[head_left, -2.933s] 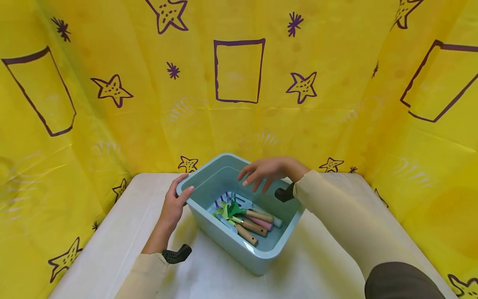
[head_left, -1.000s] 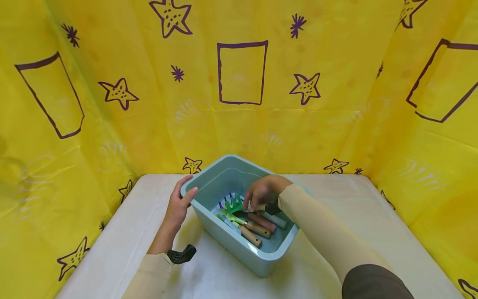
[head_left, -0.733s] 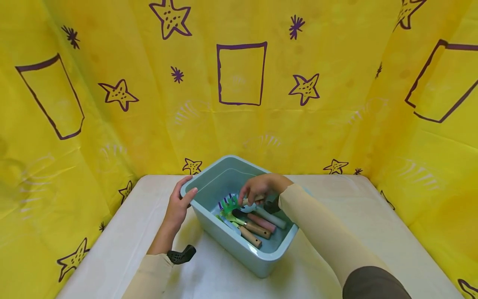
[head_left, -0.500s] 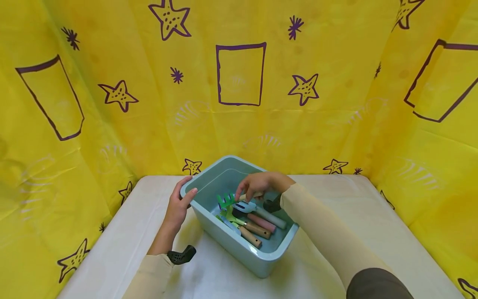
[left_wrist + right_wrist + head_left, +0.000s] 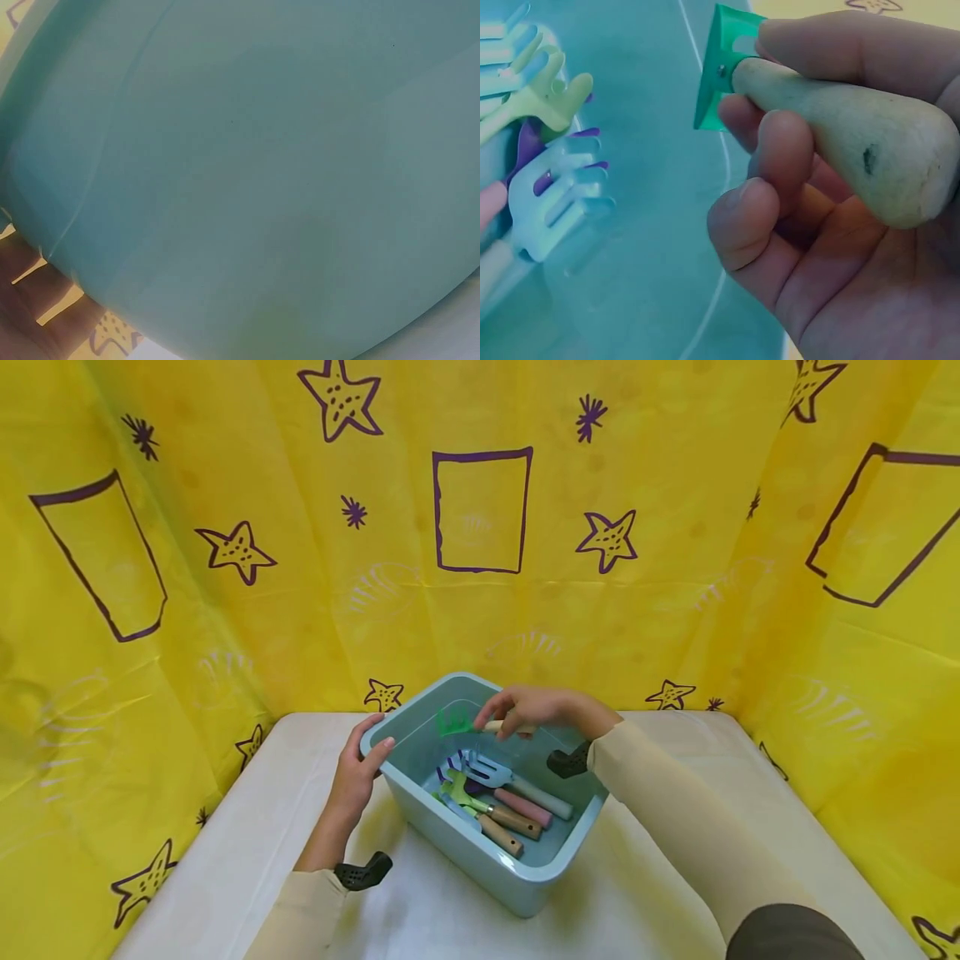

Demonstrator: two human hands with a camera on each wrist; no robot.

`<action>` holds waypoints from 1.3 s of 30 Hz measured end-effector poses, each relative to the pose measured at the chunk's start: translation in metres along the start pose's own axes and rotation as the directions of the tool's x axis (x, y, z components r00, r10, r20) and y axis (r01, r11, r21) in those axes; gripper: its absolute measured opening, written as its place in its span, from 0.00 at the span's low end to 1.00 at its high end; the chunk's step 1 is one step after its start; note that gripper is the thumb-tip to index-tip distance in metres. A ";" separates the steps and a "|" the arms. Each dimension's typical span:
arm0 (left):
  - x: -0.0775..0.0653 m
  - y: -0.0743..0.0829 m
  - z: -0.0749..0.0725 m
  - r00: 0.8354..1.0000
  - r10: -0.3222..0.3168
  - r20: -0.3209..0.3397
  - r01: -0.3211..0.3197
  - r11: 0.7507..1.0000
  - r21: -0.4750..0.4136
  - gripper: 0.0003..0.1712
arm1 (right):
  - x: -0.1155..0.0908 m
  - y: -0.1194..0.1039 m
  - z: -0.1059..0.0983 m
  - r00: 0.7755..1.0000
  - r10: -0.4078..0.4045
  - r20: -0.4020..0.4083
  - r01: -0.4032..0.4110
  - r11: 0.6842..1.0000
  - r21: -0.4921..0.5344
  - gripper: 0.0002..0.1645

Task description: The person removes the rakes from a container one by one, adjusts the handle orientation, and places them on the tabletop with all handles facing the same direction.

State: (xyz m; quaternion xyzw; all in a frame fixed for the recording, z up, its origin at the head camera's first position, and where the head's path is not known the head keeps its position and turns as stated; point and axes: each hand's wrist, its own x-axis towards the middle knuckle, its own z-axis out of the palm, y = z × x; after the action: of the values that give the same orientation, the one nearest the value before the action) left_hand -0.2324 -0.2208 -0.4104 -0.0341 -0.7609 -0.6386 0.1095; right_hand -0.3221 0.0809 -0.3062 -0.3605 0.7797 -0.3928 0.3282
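Note:
My right hand [image 5: 528, 710] pinches the wooden handle of a small green hand rake [image 5: 453, 723], raised inside the light blue bin [image 5: 457, 857] near its rim. In the right wrist view the thumb and fingers close round the pale handle [image 5: 840, 112], and the green head [image 5: 724, 82] points away. My left hand [image 5: 358, 764] grips the bin's left corner, thumb over the rim. The left wrist view is mostly bin wall [image 5: 262, 150], with fingers [image 5: 56, 304] at lower left. Below the rake lie a light blue fork [image 5: 491, 772], a pink-handled tool [image 5: 525, 808] and a lime-green fork [image 5: 459, 785].
Another wooden-handled tool [image 5: 501, 837] lies along the bin's near wall. The bin stands angled on a white-covered table [image 5: 315, 827]. Yellow sheeting [image 5: 480, 635] with purple starfish drawings encloses the table at the back and both sides.
My right hand reached down into the bin, took hold of the green hand rake and lifted it up off the other tools. My left hand has stayed on the bin's rim.

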 end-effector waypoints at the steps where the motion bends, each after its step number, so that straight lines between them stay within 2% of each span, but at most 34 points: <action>1: 0.000 0.000 0.000 1.000 -0.001 0.000 0.001 1.000 -0.001 0.31 | -0.003 0.000 -0.001 1.000 -0.013 -0.014 0.013 1.000 -0.002 0.18; 7: 0.000 0.000 0.001 1.000 0.001 -0.004 -0.001 1.000 -0.004 0.31 | -0.019 0.001 -0.008 0.993 -0.057 -0.107 0.056 0.998 -0.017 0.20; 14: -0.001 0.002 0.001 1.000 -0.009 -0.007 0.009 1.000 0.001 0.32 | -0.039 0.004 -0.016 0.971 -0.071 -0.227 0.067 0.997 -0.025 0.21; 24: -0.011 0.030 0.004 1.000 -0.027 0.015 0.027 1.000 -0.007 0.31 | -0.068 0.015 -0.031 0.930 -0.074 -0.361 0.074 0.997 -0.012 0.22; 33: 0.000 0.001 0.001 1.000 -0.018 -0.002 0.018 1.000 -0.014 0.31 | -0.094 0.034 -0.039 0.886 -0.055 -0.460 0.057 0.998 -0.009 0.21; 39: 0.004 0.000 0.001 1.000 -0.018 0.005 0.018 1.000 -0.018 0.32 | -0.110 0.051 -0.037 0.865 -0.013 -0.502 0.012 1.000 -0.004 0.22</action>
State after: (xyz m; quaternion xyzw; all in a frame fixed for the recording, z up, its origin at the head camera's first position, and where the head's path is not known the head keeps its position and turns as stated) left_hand -0.2361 -0.2203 -0.4099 -0.0300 -0.7559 -0.6461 0.1014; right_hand -0.3099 0.2069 -0.3071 -0.2511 0.8360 -0.4750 0.1114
